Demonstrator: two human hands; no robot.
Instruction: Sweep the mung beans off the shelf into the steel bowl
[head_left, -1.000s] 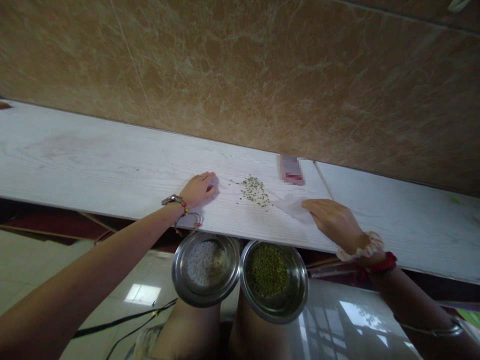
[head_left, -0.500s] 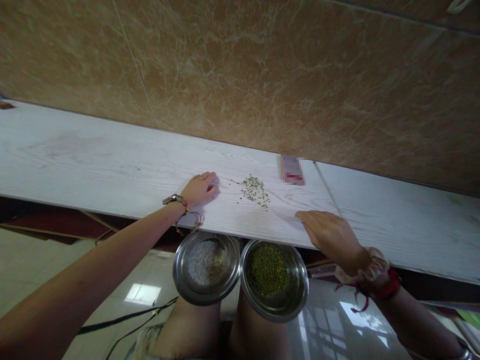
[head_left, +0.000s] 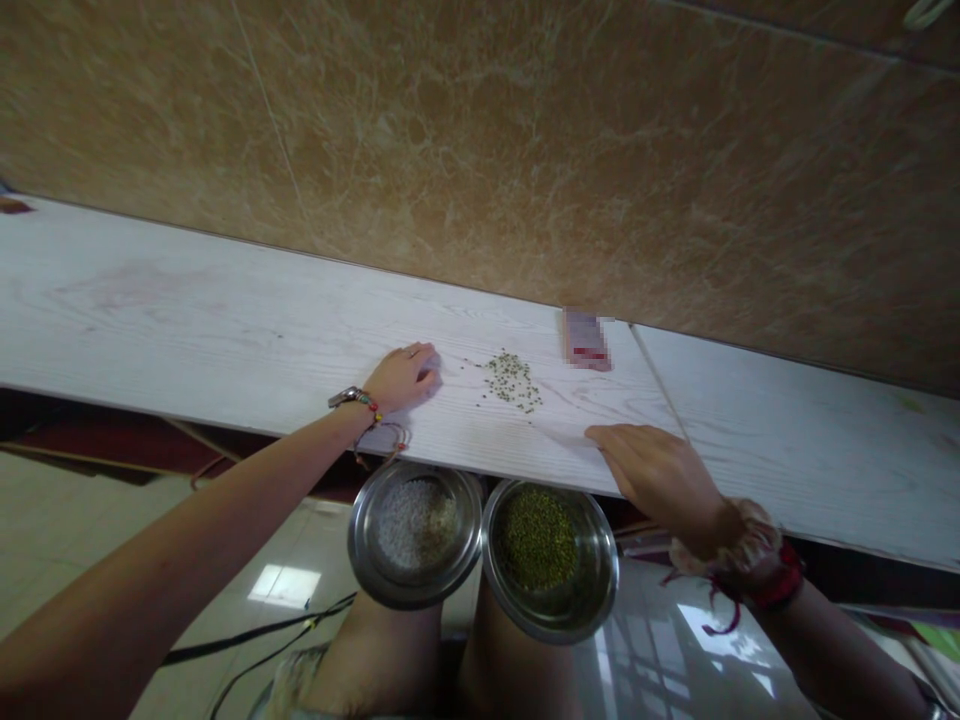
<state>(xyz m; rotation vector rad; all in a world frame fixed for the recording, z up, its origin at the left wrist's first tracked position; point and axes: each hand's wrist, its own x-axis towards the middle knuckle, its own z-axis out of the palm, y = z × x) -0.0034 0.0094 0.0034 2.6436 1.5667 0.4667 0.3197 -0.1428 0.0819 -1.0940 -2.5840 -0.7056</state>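
Note:
My left hand [head_left: 403,379] rests on the white wood-grain board [head_left: 225,320], fingers lying flat and close together with the thumb slightly apart, holding nothing. To its right lies a loose scatter of small green beans [head_left: 512,380]. My right hand [head_left: 654,465] is over the board to the right of the beans, fingers closed in a pinch. A thin, pale, see-through piece [head_left: 559,436] reaches from its fingertips toward the beans; its exact kind is unclear. Below the board's edge, a steel bowl [head_left: 361,575] contains white grains, and a second steel bowl [head_left: 598,610] contains green beans.
A small blurred pinkish-grey packet [head_left: 586,338] lies at the back by the brown marbled wall [head_left: 480,150]. Both bowls are on my legs [head_left: 375,660], close under the board's front edge. Dark straps [head_left: 255,632] hang over the tiled floor at lower left.
My right hand has come nearer to me and slightly left, with the pale piece in it, then almost stopped. My left hand and the scattered beans have stayed in place.

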